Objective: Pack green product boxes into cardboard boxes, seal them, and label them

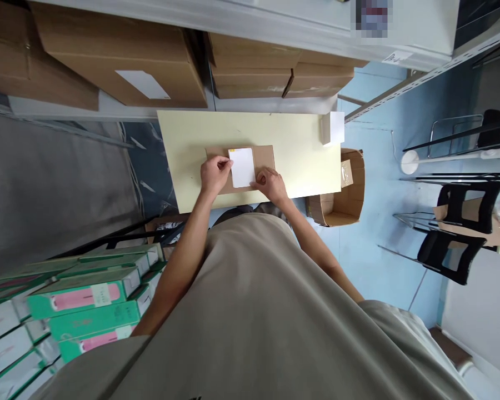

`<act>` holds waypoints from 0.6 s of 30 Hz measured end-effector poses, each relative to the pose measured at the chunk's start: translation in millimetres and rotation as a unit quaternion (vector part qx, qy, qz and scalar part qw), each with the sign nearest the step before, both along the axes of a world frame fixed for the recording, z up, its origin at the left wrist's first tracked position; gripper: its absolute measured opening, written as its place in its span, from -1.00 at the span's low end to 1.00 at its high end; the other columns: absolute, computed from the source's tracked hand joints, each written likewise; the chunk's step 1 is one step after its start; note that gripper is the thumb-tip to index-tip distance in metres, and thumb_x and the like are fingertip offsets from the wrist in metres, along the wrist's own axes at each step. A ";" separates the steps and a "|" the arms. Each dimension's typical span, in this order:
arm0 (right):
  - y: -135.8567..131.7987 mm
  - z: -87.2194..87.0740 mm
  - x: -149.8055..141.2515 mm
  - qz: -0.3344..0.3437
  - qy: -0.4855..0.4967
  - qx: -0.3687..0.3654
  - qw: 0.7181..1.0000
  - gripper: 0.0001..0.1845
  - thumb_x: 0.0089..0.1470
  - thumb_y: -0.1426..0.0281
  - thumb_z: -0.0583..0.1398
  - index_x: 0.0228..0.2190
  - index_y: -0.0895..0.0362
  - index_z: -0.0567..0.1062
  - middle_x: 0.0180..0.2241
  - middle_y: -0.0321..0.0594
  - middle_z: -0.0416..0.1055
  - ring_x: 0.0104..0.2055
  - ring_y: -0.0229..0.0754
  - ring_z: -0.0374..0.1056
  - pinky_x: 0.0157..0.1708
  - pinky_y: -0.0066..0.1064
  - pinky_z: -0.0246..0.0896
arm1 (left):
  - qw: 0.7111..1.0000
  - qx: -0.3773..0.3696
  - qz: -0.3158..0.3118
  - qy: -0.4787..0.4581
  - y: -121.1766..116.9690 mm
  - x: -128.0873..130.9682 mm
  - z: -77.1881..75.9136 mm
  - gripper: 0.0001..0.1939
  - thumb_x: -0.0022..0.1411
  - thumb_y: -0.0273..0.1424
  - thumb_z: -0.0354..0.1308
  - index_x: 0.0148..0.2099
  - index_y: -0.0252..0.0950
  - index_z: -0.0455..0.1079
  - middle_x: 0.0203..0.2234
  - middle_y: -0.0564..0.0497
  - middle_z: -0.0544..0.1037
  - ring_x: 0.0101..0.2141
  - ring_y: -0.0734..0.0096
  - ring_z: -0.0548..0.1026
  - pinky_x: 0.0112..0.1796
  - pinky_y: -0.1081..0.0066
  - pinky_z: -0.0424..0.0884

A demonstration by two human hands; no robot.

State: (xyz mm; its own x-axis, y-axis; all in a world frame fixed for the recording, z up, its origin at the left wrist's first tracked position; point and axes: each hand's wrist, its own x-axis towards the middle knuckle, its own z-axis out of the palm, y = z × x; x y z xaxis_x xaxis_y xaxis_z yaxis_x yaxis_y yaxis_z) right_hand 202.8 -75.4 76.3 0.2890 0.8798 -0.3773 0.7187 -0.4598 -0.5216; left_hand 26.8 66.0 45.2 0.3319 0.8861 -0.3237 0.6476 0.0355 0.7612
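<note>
A flat white rectangle (243,168), perhaps a thin box or a pad of paper, lies on a piece of brown cardboard (263,156). It has a small yellow-orange mark at its top left corner. My left hand (215,174) pinches the left edge of the white rectangle between thumb and fingers. At its lower right corner, my right hand (270,184) has curled fingers and grips that corner, resting over the cardboard. The cardboard lies on a pale yellow table (304,150) in front of me.
A small white box (333,128) stands at the table's far right corner. Beside the table sits an open cardboard box (352,203). Large cartons (120,55) fill the shelf ahead. Green boxes (83,294) are stacked at my left, and black chairs (452,255) stand at right.
</note>
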 end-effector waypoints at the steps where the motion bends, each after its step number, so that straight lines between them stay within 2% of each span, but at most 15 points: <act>1: 0.0 -0.9 -0.4 -0.004 0.001 0.001 1.000 -0.85 0.38 0.33 0.38 -0.27 0.06 0.57 -0.09 -0.10 0.64 -0.01 0.02 0.51 0.06 -0.18 0.37 | 1.000 0.001 -0.002 0.001 0.0 0.2 0.4 -0.83 0.36 -0.27 0.32 -0.14 -0.23 0.68 -0.18 -0.12 0.79 -0.16 0.12 0.67 -0.03 0.24 0.53; 3: 1.5 -3.3 -2.4 -0.007 -0.004 -0.003 1.000 -0.84 0.41 0.29 0.38 -0.25 0.06 0.59 -0.08 -0.08 0.64 -0.01 0.04 0.50 0.07 -0.16 0.38 | 1.000 0.003 -0.006 0.005 0.2 0.5 0.7 -0.84 0.36 -0.27 0.32 -0.15 -0.22 0.68 -0.18 -0.12 0.79 -0.16 0.10 0.68 -0.03 0.22 0.53; 5: 2.8 -6.0 -7.7 -0.012 -0.031 -0.002 0.999 -0.80 0.46 0.23 0.34 -0.17 0.10 0.63 -0.02 0.01 0.64 0.07 0.10 0.50 0.13 -0.10 0.38 | 1.000 0.006 -0.008 0.008 0.3 0.8 0.7 -0.85 0.37 -0.27 0.31 -0.16 -0.21 0.67 -0.18 -0.12 0.79 -0.16 0.09 0.68 -0.03 0.22 0.53; 8: 0.7 -11.0 -23.2 -0.010 -0.084 0.012 0.996 -0.65 0.56 0.20 0.21 0.11 0.17 0.65 0.28 0.22 0.54 0.33 0.24 0.41 0.32 0.03 0.32 | 1.000 0.010 -0.009 0.011 0.3 1.4 0.5 -0.84 0.38 -0.27 0.30 -0.16 -0.20 0.67 -0.17 -0.14 0.80 -0.15 0.08 0.68 -0.02 0.21 0.52; 11: -5.6 -16.0 -43.4 0.033 -0.098 0.022 0.994 -0.46 0.62 0.25 0.04 0.43 0.16 0.47 0.58 0.18 0.24 0.64 0.24 0.12 0.54 0.12 0.14 | 1.000 0.009 -0.011 0.019 0.3 2.3 0.8 -0.84 0.39 -0.28 0.29 -0.16 -0.20 0.67 -0.17 -0.16 0.80 -0.13 0.05 0.70 0.00 0.19 0.52; 13: -10.5 -18.0 -55.3 0.065 -0.093 0.024 0.993 -0.33 0.63 0.21 -0.01 0.58 0.20 0.28 0.67 0.13 0.05 0.74 0.20 -0.09 0.65 0.15 -0.02 | 0.999 0.012 -0.015 0.026 0.1 2.9 1.3 -0.83 0.40 -0.27 0.29 -0.16 -0.20 0.67 -0.16 -0.18 0.80 -0.12 0.02 0.71 0.01 0.16 0.53; 15: -14.2 -18.6 -63.4 0.088 -0.090 0.025 0.992 -0.18 0.62 0.11 -0.01 0.64 0.33 0.11 0.69 0.19 -0.07 0.77 0.21 -0.22 0.70 0.14 -0.16 | 0.999 0.019 -0.017 0.035 -0.2 3.5 2.2 -0.83 0.41 -0.26 0.29 -0.16 -0.20 0.67 -0.16 -0.20 0.81 -0.12 -0.01 0.72 0.02 0.14 0.53; 18: -12.2 -18.9 -66.5 0.113 -0.100 0.026 0.988 -0.08 0.62 0.04 -0.03 0.63 0.49 0.04 0.70 0.28 -0.17 0.78 0.22 -0.31 0.74 0.11 -0.31 | 0.999 0.031 -0.014 0.041 -1.2 4.1 4.1 -0.84 0.41 -0.27 0.29 -0.17 -0.20 0.67 -0.17 -0.20 0.81 -0.12 -0.03 0.73 0.03 0.12 0.52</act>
State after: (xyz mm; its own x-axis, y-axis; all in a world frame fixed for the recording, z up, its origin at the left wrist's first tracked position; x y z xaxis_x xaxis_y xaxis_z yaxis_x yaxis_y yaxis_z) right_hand 136.3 -87.6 57.4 0.1466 0.9470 -0.2859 0.8909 -0.2520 -0.3779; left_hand 31.0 64.9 49.3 0.3315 0.8961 -0.2951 0.7082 -0.0298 0.7053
